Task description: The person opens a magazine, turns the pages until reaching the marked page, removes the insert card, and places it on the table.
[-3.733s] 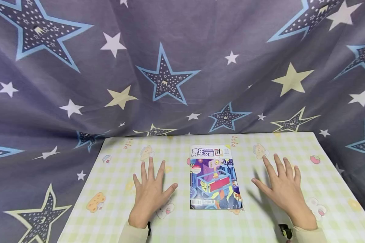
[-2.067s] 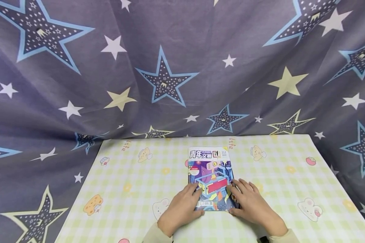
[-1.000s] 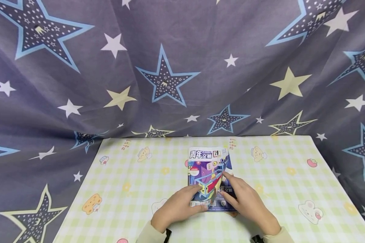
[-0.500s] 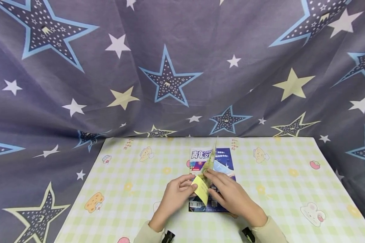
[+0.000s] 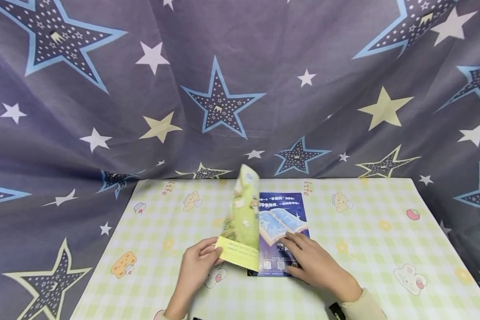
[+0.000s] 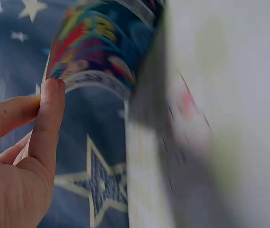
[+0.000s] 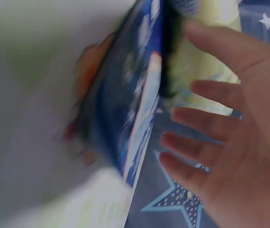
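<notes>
A magazine [image 5: 282, 202] lies on the table with its front cover [image 5: 242, 218] raised and swung to the left. The cover's inner side is green with a yellow band. My left hand [image 5: 196, 266] pinches the cover's lower outer corner between thumb and fingers. In the left wrist view the colourful outer side of the cover [image 6: 101, 47] bends away from those fingers. Under it shows a dark blue page with a drawn open book. My right hand [image 5: 316, 262] is over this page's lower right part, fingers extended, holding nothing; the right wrist view shows the fingers spread apart.
The table [image 5: 360, 240] wears a green-and-white checked cloth printed with cartoon animals and fruit. Behind and beside it hangs a dark curtain [image 5: 272, 89] with stars. The cover's top edge reaches up in front of the curtain's foot.
Both hands came in from either side to the magazine. The right hand lifted the cover's edge, the left hand took hold of it and carried it leftward, uncovering the blue page.
</notes>
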Tool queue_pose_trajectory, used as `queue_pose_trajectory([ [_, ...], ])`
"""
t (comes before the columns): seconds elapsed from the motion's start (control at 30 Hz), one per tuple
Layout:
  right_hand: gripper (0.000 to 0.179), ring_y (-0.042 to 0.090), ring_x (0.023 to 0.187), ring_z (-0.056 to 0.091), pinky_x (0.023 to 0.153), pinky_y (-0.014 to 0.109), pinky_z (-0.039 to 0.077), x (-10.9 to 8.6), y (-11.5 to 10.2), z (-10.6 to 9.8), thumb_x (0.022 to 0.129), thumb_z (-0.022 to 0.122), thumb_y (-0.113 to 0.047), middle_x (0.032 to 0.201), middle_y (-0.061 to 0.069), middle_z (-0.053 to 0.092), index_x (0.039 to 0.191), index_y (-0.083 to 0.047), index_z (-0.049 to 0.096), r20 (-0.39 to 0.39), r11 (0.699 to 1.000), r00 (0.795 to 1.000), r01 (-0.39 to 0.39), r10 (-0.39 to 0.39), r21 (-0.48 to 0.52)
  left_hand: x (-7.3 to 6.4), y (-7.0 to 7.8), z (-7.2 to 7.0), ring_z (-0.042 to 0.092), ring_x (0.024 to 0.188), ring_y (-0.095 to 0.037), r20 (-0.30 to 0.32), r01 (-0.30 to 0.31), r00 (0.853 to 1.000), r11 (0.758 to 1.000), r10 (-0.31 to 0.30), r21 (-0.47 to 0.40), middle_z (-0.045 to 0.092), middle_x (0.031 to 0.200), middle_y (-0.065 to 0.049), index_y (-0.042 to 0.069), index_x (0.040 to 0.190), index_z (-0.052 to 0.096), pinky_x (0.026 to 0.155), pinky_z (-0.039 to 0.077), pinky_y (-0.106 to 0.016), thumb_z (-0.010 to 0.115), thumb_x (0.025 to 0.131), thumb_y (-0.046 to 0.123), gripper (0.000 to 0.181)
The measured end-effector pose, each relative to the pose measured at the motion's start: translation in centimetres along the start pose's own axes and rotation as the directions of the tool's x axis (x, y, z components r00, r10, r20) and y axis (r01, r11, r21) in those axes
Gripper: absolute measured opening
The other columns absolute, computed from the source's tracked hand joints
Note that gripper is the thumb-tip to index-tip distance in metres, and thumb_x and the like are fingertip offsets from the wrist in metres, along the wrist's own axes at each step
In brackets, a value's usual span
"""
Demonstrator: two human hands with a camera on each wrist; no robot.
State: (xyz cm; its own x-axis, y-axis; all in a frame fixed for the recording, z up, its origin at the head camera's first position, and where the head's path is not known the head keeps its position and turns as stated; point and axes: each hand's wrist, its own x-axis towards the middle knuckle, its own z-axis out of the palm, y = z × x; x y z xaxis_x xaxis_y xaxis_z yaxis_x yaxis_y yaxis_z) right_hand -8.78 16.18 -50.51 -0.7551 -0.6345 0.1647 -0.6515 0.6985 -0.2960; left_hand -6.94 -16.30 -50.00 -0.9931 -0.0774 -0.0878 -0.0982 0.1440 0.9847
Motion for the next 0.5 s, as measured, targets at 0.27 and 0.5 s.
queue_pose_trajectory([
  [0.27,0.083,0.054,0.133,0.038,0.106,0.066,0.035,-1.8,1.0,0.1,0.077,0.084,-0.040,0.148,0.029,0.042,0.144,-0.004,0.051,0.147,0.998,0.988,-0.059,0.056,0.017,-1.8,-2.0,-5.0,0.074,0.076,-0.019,-0.210,0.157,0.971,0.969,-0.116,0.191,0.075,0.091,-0.008,-0.001,0.123,0.067,0.068,0.060,-0.025,0.074,0.090,0.007,0.035],
  [0.5,0.074,0.051,0.132,0.042,0.106,0.064,0.037,-2.0,1.1,0.4,0.082,0.082,-0.036,0.146,0.026,0.046,0.142,-0.005,0.053,0.142,0.999,0.988,-0.054,0.053,0.001,-2.1,-3.2,-6.7,0.073,0.076,-0.018,-0.271,0.231,0.949,0.940,-0.161,0.251,0.074,0.093,-0.012,-0.005,0.125,0.064,0.065,0.060,-0.024,0.071,0.091,0.003,0.036],
])
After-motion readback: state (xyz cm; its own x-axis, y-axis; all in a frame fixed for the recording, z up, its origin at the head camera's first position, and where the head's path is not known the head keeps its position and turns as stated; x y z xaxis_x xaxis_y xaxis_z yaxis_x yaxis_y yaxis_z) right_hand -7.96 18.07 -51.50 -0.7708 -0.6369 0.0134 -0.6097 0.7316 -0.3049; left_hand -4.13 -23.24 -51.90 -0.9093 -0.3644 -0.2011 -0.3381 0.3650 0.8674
